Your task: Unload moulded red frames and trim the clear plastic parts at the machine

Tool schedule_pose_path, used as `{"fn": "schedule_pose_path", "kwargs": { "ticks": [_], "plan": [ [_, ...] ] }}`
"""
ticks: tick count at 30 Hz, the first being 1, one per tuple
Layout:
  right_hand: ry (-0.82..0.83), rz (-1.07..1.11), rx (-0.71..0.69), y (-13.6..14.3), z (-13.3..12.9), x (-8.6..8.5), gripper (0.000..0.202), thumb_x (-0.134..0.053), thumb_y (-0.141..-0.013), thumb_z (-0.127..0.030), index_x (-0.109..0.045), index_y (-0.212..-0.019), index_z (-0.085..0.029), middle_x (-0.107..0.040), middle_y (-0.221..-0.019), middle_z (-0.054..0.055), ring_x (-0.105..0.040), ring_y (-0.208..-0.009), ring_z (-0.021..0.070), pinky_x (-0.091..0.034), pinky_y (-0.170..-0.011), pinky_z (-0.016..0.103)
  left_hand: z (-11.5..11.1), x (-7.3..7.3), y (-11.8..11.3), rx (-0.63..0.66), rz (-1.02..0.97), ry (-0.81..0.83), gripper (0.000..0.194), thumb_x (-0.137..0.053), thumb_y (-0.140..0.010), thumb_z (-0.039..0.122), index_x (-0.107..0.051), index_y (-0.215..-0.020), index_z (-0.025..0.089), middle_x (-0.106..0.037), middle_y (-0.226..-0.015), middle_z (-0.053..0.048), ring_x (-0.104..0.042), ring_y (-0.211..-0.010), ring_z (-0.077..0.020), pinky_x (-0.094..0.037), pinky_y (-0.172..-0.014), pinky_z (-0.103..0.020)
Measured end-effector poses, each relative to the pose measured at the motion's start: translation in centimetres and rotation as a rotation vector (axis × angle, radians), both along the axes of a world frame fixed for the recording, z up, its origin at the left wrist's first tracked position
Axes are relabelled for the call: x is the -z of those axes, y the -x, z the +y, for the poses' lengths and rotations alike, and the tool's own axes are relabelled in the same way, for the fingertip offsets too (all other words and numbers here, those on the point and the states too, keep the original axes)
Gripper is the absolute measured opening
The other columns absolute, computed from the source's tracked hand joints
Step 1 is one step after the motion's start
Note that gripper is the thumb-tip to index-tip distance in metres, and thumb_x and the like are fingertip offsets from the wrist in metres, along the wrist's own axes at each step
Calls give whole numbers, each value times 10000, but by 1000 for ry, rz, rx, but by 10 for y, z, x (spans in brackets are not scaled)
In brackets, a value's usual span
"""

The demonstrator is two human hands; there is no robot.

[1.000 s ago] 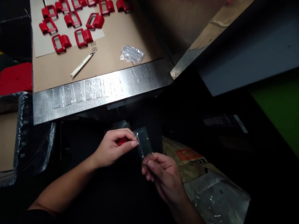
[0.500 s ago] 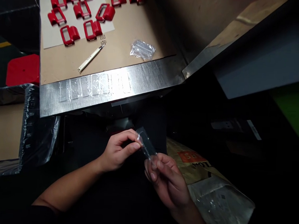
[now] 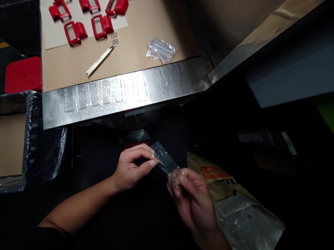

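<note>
Clear, thin, rectangular plastic piece is held between both hands, in front of and below the brushed steel front strip of the surface, which is the landmark here. It is tilted, upper end leaning left, lower end running into the right hand.

Left hand: narrow pinch, thumb and forefinger tips together on the piece's near edge toward its upper end, with a shiny bit of film showing at the fingertips. Right hand: fingers closed around the lower end, thumb on top, partly covering it. Both hands are off the steel strip, with a gap between.

On the strip: a row of clear, flat rectangular plastic pieces, side by side, left part to middle; glare washes out some outlines.

Behind the strip: brown cardboard sheet. On it, a cream-coloured slim cutter lying diagonally, and a crumpled clear plastic packet near the strip, farther right. Farther back, red plastic frames with rectangular openings lie spread out, some on an off-white paper sheet; the rearmost are cut off by the picture's top.

Left of the strip: flat red panel and box lined with dark plastic. Below the strip, to the right: tan bag with orange print, lettering partly hidden.
</note>
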State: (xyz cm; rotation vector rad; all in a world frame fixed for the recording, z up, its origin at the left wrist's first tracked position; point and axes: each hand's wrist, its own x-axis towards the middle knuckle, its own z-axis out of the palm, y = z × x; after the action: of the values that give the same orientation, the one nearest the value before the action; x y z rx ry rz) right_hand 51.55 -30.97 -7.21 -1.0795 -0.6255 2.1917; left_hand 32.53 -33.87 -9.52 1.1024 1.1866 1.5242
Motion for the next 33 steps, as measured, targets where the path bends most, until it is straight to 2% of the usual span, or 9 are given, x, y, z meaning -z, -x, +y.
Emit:
{"fn": "schedule_pose_path", "kwargs": {
  "ticks": [4,9,13,16,21,26,28,31,33],
  "plan": [
    [235,234,10,4,4,-2,238,-670,-903,-262,-653,-682,-175,-406,-520,-41,-278,-476,72,-219,-453,209,4,-2,1,23,26,-37,27,-733,-899,123,-746,-902,146,-704,-880,-75,-668,-824,-173,-561,-792,-295],
    [443,363,29,2,3,-5,217,-662,-909,-212,-635,-702,-154,-348,-541,-68,-210,-468,55,-238,-428,166,5,4,-3,19,-12,-52,46,-724,-907,113,-748,-933,142,-716,-919,-82,-685,-875,-187,-565,-847,-322],
    [500,428,46,3,0,-8,199,-642,-930,-211,-639,-741,-149,-333,-556,-81,-194,-457,42,-241,-417,147,5,9,-7,32,-101,-18,27,-729,-903,136,-746,-922,143,-713,-909,-76,-671,-862,-174,-542,-838,-297],
    [329,314,35,4,-3,-6,219,-645,-940,-247,-638,-740,-158,-400,-562,-61,-263,-470,46,-265,-440,160,5,8,-15,35,-390,193,113,-733,-887,202,-699,-812,124,-659,-779,-50,-616,-744,-142,-510,-729,-246],
    [-186,-40,13,-1,-6,2,235,-663,-953,-293,-671,-752,-173,-555,-613,-14,-453,-544,72,-360,-533,209,-1,4,-35,81,-958,681,152,-668,-793,212,-564,-723,125,-533,-691,-9,-491,-589,-83,-421,-558,-177],
    [-621,-306,-26,-10,-3,2,154,-631,-972,-201,-727,-852,-202,-647,-701,2,-576,-636,112,-445,-588,243,-11,8,-39,365,-1069,969,183,-687,-777,264,-560,-775,133,-518,-704,-7,-473,-522,-75,-312,-422,-146],
    [-723,-386,-41,-12,-2,0,138,-635,-961,-159,-733,-881,-214,-656,-712,-4,-609,-666,121,-468,-609,247,-10,8,-31,261,-905,905,198,-707,-826,297,-592,-836,136,-539,-706,-4,-480,-506,-75,-306,-406,-144],
    [-784,-442,-73,-12,-3,-1,148,-630,-957,-131,-722,-886,-223,-648,-707,-20,-619,-675,119,-487,-638,251,-2,2,-10,11,-549,600,255,-694,-914,379,-679,-984,135,-625,-786,-38,-562,-596,-94,-393,-474,-151],
    [-803,-447,-96,-11,-5,-1,157,-627,-956,-122,-716,-881,-228,-645,-703,-26,-621,-676,116,-492,-650,249,6,-6,4,-9,-361,422,278,-703,-934,394,-715,-1052,143,-668,-856,-60,-598,-666,-104,-440,-537,-164]
  ]
}}
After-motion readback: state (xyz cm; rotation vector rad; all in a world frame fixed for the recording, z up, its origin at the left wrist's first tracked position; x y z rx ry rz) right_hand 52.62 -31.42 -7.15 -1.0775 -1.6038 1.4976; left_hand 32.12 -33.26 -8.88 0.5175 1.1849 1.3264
